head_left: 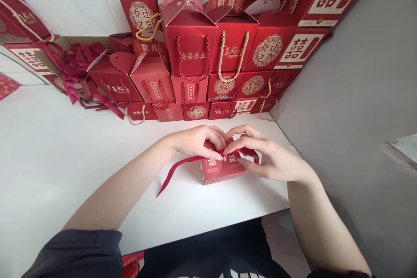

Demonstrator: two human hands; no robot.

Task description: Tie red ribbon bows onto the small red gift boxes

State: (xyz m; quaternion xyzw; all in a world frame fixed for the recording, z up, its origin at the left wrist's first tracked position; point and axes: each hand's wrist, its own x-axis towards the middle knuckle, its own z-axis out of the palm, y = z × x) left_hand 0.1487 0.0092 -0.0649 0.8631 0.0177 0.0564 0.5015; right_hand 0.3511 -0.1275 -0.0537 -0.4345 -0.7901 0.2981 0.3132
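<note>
A small red gift box (217,170) stands on the white table (58,169) in front of me. A dark red ribbon (177,170) crosses its top, and one tail trails off to the left onto the table. My left hand (198,141) pinches the ribbon at the top of the box. My right hand (263,156) rests against the box's right side, its fingertips pinching the ribbon at the same spot. Both hands meet over the middle of the box.
A stacked wall of red gift boxes with cord handles (211,52) lines the back of the table. A cardboard box holding loose red ribbons (76,63) sits at the back left. A grey partition (358,95) borders the table on the right.
</note>
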